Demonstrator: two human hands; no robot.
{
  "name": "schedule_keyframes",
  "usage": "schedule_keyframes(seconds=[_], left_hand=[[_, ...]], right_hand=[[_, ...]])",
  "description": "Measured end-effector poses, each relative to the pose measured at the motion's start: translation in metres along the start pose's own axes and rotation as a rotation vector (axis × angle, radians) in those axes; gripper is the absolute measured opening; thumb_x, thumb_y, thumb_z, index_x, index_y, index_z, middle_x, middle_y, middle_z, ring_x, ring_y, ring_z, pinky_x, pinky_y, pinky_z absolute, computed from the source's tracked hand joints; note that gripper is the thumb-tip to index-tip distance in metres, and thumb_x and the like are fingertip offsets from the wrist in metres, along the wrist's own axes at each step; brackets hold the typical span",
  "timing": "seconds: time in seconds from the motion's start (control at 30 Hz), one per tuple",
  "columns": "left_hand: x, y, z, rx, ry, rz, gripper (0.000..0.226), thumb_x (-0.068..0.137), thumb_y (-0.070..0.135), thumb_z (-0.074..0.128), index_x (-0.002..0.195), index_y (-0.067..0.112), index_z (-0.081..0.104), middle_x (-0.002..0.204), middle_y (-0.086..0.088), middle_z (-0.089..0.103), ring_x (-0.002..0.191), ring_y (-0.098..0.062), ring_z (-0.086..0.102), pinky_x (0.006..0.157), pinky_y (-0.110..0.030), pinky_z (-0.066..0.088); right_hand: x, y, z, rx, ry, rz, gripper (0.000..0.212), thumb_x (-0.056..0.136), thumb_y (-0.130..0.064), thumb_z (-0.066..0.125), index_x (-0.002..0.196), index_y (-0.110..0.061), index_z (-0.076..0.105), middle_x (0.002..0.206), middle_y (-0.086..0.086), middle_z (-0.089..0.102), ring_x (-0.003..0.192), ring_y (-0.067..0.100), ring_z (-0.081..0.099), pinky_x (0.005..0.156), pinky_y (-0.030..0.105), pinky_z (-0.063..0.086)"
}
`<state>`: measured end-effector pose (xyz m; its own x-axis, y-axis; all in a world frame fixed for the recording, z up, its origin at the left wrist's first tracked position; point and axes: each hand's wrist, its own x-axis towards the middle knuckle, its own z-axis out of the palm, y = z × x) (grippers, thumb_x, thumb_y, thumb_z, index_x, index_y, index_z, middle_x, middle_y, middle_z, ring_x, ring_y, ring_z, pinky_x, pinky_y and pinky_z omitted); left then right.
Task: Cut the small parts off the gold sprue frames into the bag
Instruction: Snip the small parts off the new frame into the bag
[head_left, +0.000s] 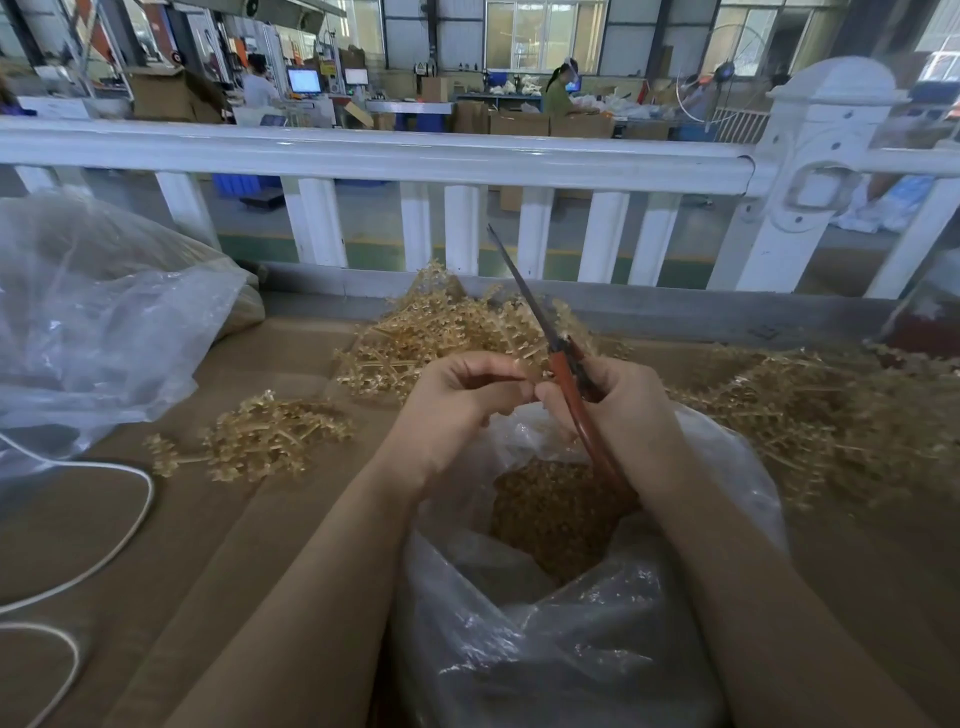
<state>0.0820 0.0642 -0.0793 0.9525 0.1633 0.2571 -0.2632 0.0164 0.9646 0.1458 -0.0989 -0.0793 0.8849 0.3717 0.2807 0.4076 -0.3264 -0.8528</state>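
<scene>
— What are the hands doing?
— The left hand (457, 400) pinches a thin gold piece (511, 378) between thumb and fingertips, its grip curled tight around it. The right hand (618, 410) has its grip wrapped round the red handles of the scissors (563, 371), blades pressed together and pointing up and far.
— And the bag?
— The bag (545, 639) sits open, near, right under both hands, with cut gold parts (556, 514) heaped inside.
— Where are the frames?
— On the brown surface (249, 530): one pile (441, 332) just beyond the hands, a big one (831, 415) to the right, a small cluster (265, 441) to the left. Far left lies another clear bag (98, 322); a white cord (119, 535) curls near left.
</scene>
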Motion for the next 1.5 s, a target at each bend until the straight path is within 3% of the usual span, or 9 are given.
schedule_keyframes(seconds=[0.1,0.17,0.4,0.47,0.6,0.67,0.9,1.07,1.5], left_hand=[[0.0016,0.0019,-0.0047,-0.046,0.064,-0.055,0.002,0.078,0.022,0.075,0.079,0.02,0.073,0.076,-0.002,0.07,0.064,-0.009,0.056,0.062,-0.023,0.041],[0.0013,0.0008,-0.0063,-0.025,0.089,-0.051,0.015,0.082,0.033,0.077,0.074,0.021,0.071,0.076,-0.002,0.07,0.063,-0.008,0.057,0.063,-0.022,0.042],[0.001,0.0017,-0.0049,-0.141,0.136,-0.054,0.013,0.074,0.02,0.077,0.072,0.01,0.07,0.067,-0.003,0.068,0.057,-0.008,0.057,0.058,-0.017,0.047],[0.0003,0.0026,-0.0042,-0.196,0.155,-0.051,0.013,0.071,0.017,0.078,0.075,0.007,0.071,0.068,-0.005,0.068,0.058,-0.009,0.058,0.058,-0.018,0.049],[0.0003,0.004,-0.0051,-0.216,0.192,-0.029,0.008,0.076,0.012,0.073,0.077,0.006,0.069,0.063,-0.001,0.064,0.057,-0.008,0.055,0.058,-0.017,0.048],[0.0001,0.0053,-0.0076,-0.232,0.199,-0.021,0.008,0.077,0.013,0.071,0.078,0.005,0.067,0.064,-0.001,0.062,0.059,-0.008,0.054,0.06,-0.017,0.048],[0.0011,0.0064,-0.0098,-0.273,0.211,-0.009,0.01,0.091,-0.003,0.057,0.083,-0.002,0.063,0.065,-0.004,0.063,0.066,-0.012,0.059,0.07,-0.019,0.054],[0.0003,0.0065,-0.0083,-0.271,0.219,-0.003,0.03,0.093,-0.009,0.053,0.071,0.005,0.067,0.071,-0.001,0.069,0.065,-0.011,0.062,0.069,-0.019,0.055],[0.0002,0.0054,-0.0083,-0.252,0.21,-0.023,0.021,0.093,-0.004,0.056,0.073,0.002,0.061,0.064,-0.004,0.065,0.064,-0.01,0.063,0.068,-0.019,0.054]], right_hand=[[0.001,0.0013,-0.0001,-0.072,0.014,0.0,0.013,0.082,-0.031,0.08,0.073,-0.03,0.07,0.067,-0.017,0.07,0.062,0.0,0.066,0.06,0.022,0.053],[0.001,0.0017,-0.0001,-0.119,0.005,-0.003,0.013,0.082,-0.031,0.079,0.074,-0.029,0.069,0.07,-0.019,0.07,0.066,0.001,0.066,0.06,0.021,0.055],[0.0016,0.0038,-0.0012,-0.186,0.017,-0.031,0.013,0.082,-0.036,0.079,0.075,-0.031,0.069,0.07,-0.023,0.068,0.068,-0.002,0.065,0.058,0.018,0.05],[0.001,0.0031,-0.0015,-0.211,0.022,-0.043,0.017,0.079,-0.047,0.077,0.076,-0.034,0.067,0.072,-0.028,0.067,0.072,-0.007,0.063,0.057,0.016,0.046],[-0.0034,0.001,-0.0019,-0.326,0.025,-0.093,0.053,0.058,-0.088,0.059,0.087,-0.044,0.059,0.073,-0.029,0.062,0.07,-0.008,0.058,0.056,0.012,0.034],[-0.004,0.0016,-0.0023,-0.378,0.026,-0.102,0.058,0.056,-0.095,0.052,0.09,-0.048,0.053,0.077,-0.032,0.058,0.071,-0.012,0.052,0.058,0.011,0.032],[-0.0061,0.0053,-0.0058,-0.538,0.04,-0.194,0.058,0.063,-0.095,0.049,0.099,-0.049,0.044,0.082,-0.033,0.05,0.074,-0.015,0.044,0.059,0.009,0.027],[-0.0041,0.0076,-0.0061,-0.605,0.031,-0.219,0.062,0.066,-0.094,0.049,0.104,-0.045,0.045,0.09,-0.028,0.051,0.08,-0.001,0.049,0.06,0.009,0.028],[-0.0072,0.0019,-0.0078,-0.707,0.162,-0.284,0.069,0.066,-0.093,0.039,0.088,-0.031,0.058,0.062,-0.022,0.045,0.056,-0.001,0.042,0.05,0.016,0.029]])
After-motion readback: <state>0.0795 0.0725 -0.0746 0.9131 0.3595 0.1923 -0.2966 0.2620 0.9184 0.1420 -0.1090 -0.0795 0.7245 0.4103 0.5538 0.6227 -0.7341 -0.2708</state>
